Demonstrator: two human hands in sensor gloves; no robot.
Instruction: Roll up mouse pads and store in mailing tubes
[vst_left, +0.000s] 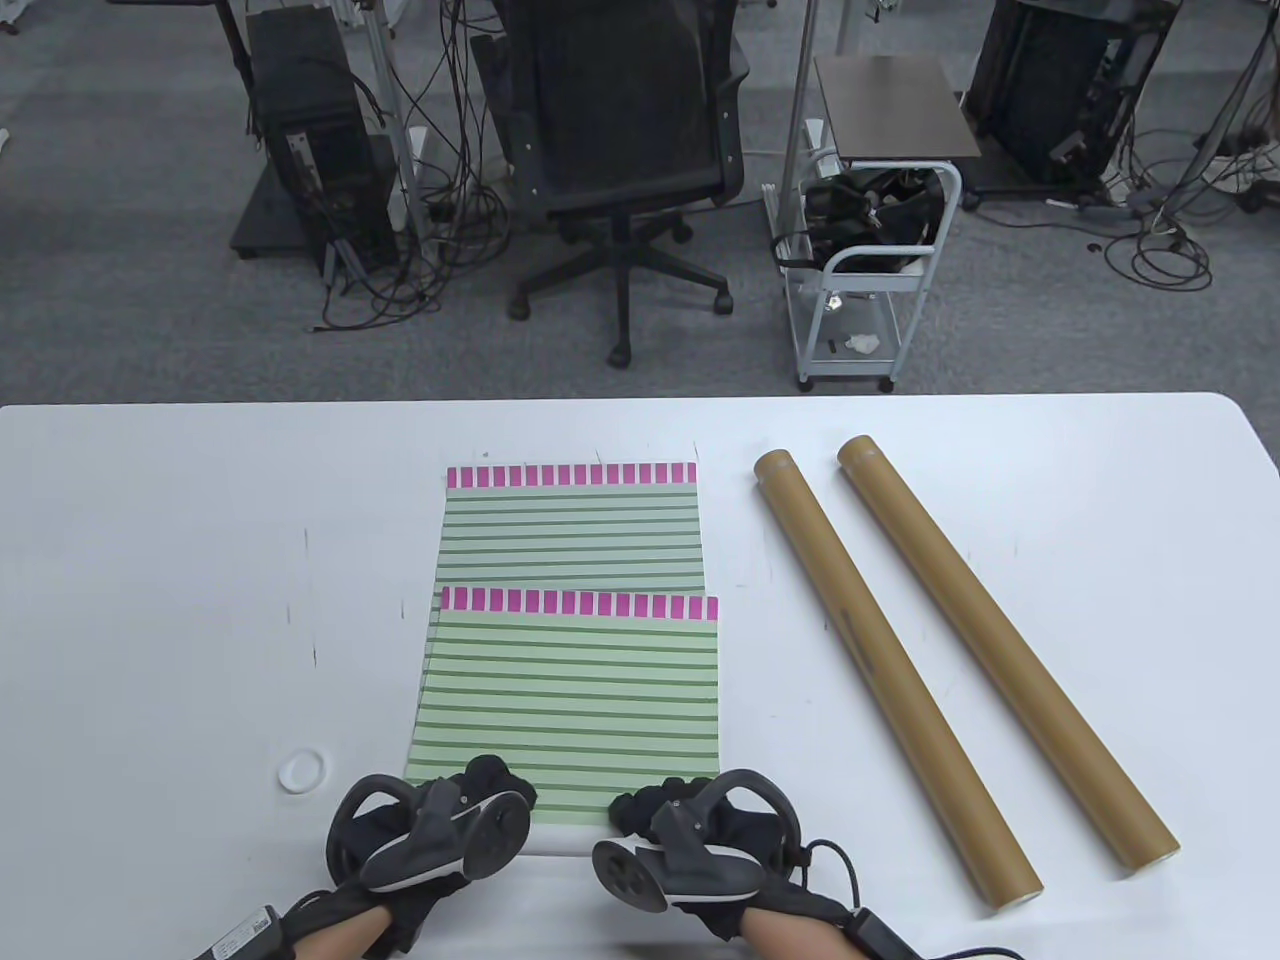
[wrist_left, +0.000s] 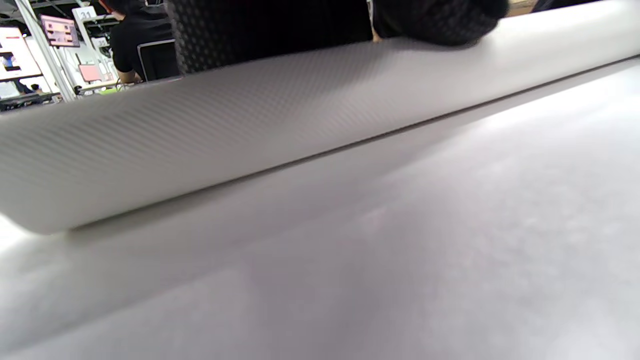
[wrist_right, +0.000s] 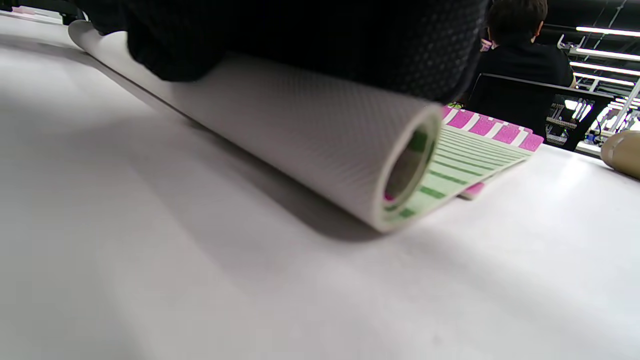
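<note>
Two green-striped mouse pads with pink top bands lie overlapped on the white table: the far pad (vst_left: 572, 525) and the near pad (vst_left: 570, 690) on top of it. The near pad's front edge is rolled into a white-backed roll (wrist_right: 310, 130), which also shows in the left wrist view (wrist_left: 225, 130). My left hand (vst_left: 490, 785) and right hand (vst_left: 640, 805) both rest on top of this roll, at its left and right ends, fingers curled over it. Two brown mailing tubes (vst_left: 885, 660) (vst_left: 1000, 650) lie side by side to the right.
A small white ring-shaped cap (vst_left: 301, 771) lies on the table left of my left hand. The table's far edge (vst_left: 620, 402) faces an office chair (vst_left: 615, 150) and a white cart (vst_left: 870, 270) on the floor beyond.
</note>
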